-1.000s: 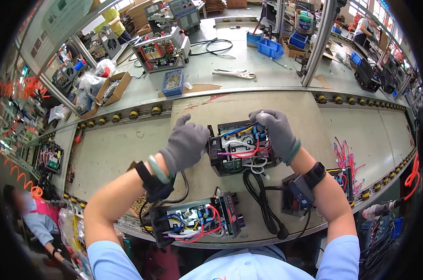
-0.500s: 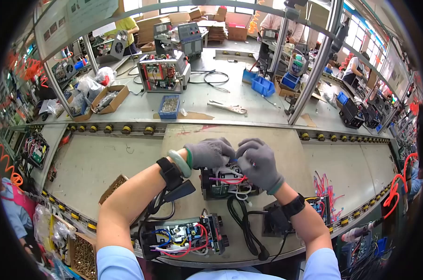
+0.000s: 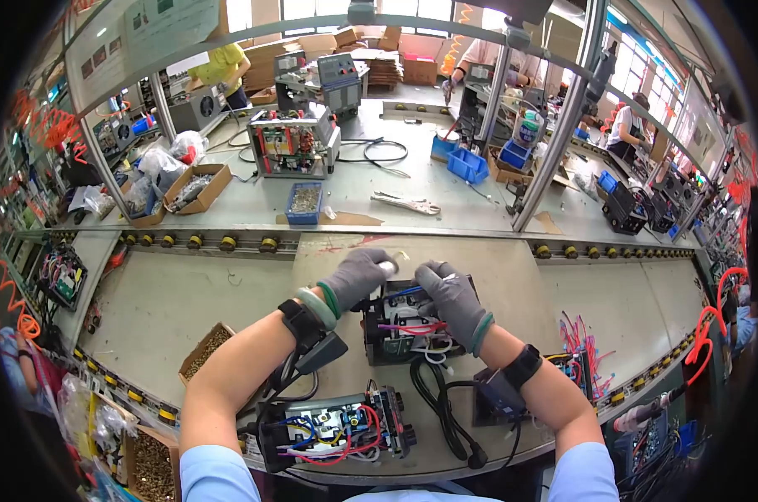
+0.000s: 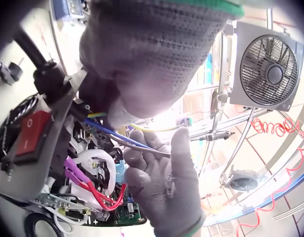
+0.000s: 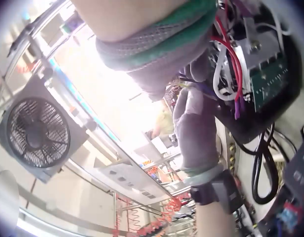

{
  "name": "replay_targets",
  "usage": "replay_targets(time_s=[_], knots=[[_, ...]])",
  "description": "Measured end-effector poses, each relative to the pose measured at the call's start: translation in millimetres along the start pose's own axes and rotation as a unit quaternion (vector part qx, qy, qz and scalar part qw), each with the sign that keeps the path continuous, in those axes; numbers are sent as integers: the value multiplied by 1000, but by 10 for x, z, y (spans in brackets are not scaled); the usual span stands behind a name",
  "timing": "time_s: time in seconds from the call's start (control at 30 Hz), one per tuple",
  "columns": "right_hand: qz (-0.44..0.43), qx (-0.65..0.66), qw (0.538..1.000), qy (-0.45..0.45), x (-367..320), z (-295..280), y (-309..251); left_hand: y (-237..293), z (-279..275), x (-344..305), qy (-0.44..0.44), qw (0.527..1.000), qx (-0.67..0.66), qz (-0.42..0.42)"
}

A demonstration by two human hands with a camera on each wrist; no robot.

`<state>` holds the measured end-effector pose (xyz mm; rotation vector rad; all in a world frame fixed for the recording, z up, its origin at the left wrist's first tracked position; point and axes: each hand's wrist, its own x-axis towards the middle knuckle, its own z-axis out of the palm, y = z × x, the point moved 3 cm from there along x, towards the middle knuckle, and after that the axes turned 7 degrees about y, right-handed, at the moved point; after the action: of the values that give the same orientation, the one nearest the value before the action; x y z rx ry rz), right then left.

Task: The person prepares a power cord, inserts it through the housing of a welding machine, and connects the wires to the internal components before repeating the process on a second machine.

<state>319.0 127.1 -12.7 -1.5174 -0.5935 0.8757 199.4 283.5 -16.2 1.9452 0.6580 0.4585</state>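
Note:
An opened black electrical unit [image 3: 395, 345] stands in front of me, with red, white, blue and yellow wires. My gloved left hand [image 3: 358, 274] is above its back left side, pinching a yellow wire [image 4: 164, 129] whose end with a small connector sticks out past the fingers. On the unit's right, my gloved right hand [image 3: 452, 303] grips blue wires [image 4: 110, 131], which run between its thumb and curled fingers. A red rocker switch [image 4: 32, 132] sits on the unit's end panel in the left wrist view.
A second opened unit [image 3: 337, 431] lies at the near left, and a coiled black power cord [image 3: 437, 402] at the near middle. Loose red wires [image 3: 581, 351] lie at right. Beyond the rail are locking pliers [image 3: 405, 203] and a blue bin of small parts [image 3: 304, 201].
My left hand came in from the left to meet the right over the unit, then drew back slightly with the yellow wire. My right hand stayed by the unit's right side. The head view tilted up.

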Motion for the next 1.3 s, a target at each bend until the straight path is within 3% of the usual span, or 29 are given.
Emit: replay_targets(time_s=[0.07,0.13,0.2,0.27,0.33,0.4,0.47,0.5,0.53,0.6,0.63,0.67,0.83,0.93,1.0,1.13,1.23,1.3], knots=[[-42,-59,997,-31,-43,59,-45,-39,-83,-31,59,994,-8,-93],[-71,-42,996,-35,16,78,94,-344,-144,47,57,994,-4,-97],[-176,-26,984,-1,22,137,75,-553,-208,-20,55,966,-144,-208],[-147,-7,989,6,-60,187,-31,-584,-339,-111,23,951,-212,-222],[-198,-44,979,33,-86,223,-83,-339,-477,-263,8,980,-126,-155],[-185,-32,982,16,-110,285,-159,43,-556,-511,6,984,-119,-134],[-188,-66,980,-10,-125,363,-211,414,-554,-694,-18,992,-114,-56],[-296,-60,953,-12,-44,407,-149,504,-528,-733,-14,992,-112,-60],[-295,-57,954,-16,-58,427,-191,595,-490,-748,-9,995,-91,-37],[-406,-292,866,-7,-148,466,-346,630,-429,-718,-4,997,-71,-17],[-448,-299,843,-4,-113,469,-289,602,-417,-677,7,1000,8,5],[-446,-298,844,-6,-123,472,-278,588,-401,-653,17,996,87,26],[-473,-397,786,-14,-183,422,-300,651,-290,-724,-38,997,48,-47],[-482,-350,801,-62,-137,372,-240,694,-243,-777,-67,987,92,-113],[-471,-318,819,-79,-123,336,-267,662,-189,-831,-43,997,70,-2],[-437,-283,849,-94,-142,309,-298,653,-165,-777,-24,998,47,25],[-454,-268,842,-114,-136,266,-250,687,-228,-814,-94,988,-37,-112],[-481,-245,833,-121,-144,243,-226,599,-286,-811,-127,979,-72,-140]])
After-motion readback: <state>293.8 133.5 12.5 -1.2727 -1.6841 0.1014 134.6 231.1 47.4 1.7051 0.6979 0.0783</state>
